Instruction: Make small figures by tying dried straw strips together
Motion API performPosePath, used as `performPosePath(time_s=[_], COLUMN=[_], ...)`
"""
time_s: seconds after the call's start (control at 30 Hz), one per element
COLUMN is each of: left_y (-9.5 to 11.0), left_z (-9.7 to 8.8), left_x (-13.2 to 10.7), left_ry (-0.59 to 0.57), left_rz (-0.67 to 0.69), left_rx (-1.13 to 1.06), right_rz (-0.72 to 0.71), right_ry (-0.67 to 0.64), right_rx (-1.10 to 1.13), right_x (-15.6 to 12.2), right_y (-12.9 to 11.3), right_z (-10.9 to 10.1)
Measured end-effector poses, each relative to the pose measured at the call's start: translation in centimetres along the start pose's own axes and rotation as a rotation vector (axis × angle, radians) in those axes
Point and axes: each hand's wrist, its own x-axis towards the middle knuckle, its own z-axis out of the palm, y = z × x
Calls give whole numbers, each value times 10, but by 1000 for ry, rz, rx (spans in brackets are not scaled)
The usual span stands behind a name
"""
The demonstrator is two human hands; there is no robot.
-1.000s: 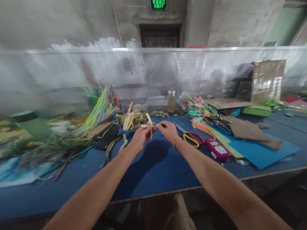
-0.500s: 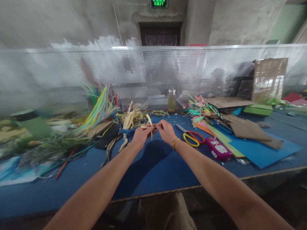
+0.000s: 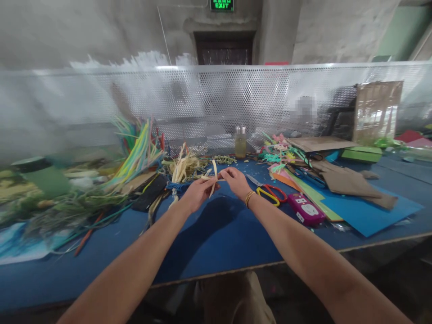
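My left hand (image 3: 199,194) is closed in a pinch on a pale, flat strip of dried plant fibre (image 3: 215,169), perhaps husk or raffia. The strip stands up above the fingertips and a tail hangs below them. Right beside it, the bent fingers of my right hand (image 3: 236,182) pinch at the same strip; the exact grip is hidden behind the fingers. Both hands are over the blue tabletop. Just behind and left of them lies a bundle of similar pale strips (image 3: 183,167). Scissors (image 3: 268,194) with yellow and red handles rest right of my right hand.
Colourful pipe cleaners (image 3: 143,146) and a green lidded cup (image 3: 42,175) stand to the left, near a black phone-like slab (image 3: 149,194). A glass bottle (image 3: 240,145) is at the back. To the right are a purple box (image 3: 306,209), coloured paper (image 3: 374,213) and cardboard (image 3: 351,181).
The pale strip has turned more upright between my hands. My right fingers have shifted slightly and bend more over it. The whole view has moved a little.
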Motion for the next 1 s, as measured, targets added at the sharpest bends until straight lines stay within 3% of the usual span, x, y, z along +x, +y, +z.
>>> performPosePath(time_s=[0.13, 0.37, 0.63, 0.8, 0.9, 1.0], left_y=[1, -1, -4, -2, 1, 4], left_z=[7, 13, 9, 17, 21, 19], left_x=[-4, -8, -2, -1, -3, -7], left_ry=[-41, -3, -12, 59, 52, 33], left_rz=[-51, -85, -130, -93, -71, -96], left_rx=[-37, -15, 66, 57, 53, 3], right_rz=[38, 98, 124, 128, 145, 163], right_ry=[-92, -44, -13, 74, 105, 38], right_rx=[138, 311, 229, 130, 193, 351], right_x=[0, -6, -11, -11, -9, -5], right_y=[0, -10, -14, -13, -11, -8], right_z=[3, 9, 16, 20, 19, 15])
